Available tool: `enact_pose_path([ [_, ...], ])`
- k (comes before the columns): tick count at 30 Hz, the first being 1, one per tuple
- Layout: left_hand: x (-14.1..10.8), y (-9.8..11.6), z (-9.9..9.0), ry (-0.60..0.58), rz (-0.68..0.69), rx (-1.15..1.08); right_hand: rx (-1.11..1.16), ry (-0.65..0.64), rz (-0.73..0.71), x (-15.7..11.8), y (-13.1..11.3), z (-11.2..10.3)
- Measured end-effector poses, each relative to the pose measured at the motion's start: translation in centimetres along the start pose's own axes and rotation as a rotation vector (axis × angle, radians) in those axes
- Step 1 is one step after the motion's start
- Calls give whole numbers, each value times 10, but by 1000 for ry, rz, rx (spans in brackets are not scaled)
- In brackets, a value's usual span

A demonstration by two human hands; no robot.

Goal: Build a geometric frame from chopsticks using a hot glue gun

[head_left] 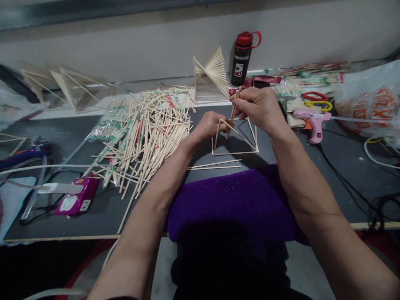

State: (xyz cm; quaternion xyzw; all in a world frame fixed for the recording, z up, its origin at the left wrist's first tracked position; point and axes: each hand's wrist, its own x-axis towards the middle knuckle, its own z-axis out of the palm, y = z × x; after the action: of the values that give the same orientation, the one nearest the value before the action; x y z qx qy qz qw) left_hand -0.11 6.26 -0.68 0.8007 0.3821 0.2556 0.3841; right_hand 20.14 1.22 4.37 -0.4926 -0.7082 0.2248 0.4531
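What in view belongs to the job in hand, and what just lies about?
Probably in the job:
- loose pale wooden sticks
- open pale wooden frame
- pink plastic glue gun

Apparently lying about:
- dark red-lidded bottle
- white plastic bag with orange print

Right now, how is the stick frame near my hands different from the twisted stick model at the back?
The stick frame has only a few sticks with wide gaps; the twisted model has many, set closely like a fan. The frame is by the left hand and right hand, while the model stands beside the bottle. Both are made of pale, thin sticks.
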Motion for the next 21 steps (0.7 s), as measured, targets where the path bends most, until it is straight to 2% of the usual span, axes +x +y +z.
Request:
enact_pose_path([
  [4,-2,2,3,15,-2,-57,0,12,58,-2,-7,-2],
  [7,-4,5,3,56,-23,-111,63,48,31,-4,-11,-4],
  [10,-5,6,-5,160,-51,-145,153,138,-56,-7,-16,-7],
  [13,-10,7,-23,294,-33,-167,254,259,-103,-12,-27,-13],
  [16,-23,9,-43,426,18,-220,287,346,-157,-15,-41,-19],
  [21,-68,32,-58,500,177,-394,295,463,-307,-14,-47,-34],
])
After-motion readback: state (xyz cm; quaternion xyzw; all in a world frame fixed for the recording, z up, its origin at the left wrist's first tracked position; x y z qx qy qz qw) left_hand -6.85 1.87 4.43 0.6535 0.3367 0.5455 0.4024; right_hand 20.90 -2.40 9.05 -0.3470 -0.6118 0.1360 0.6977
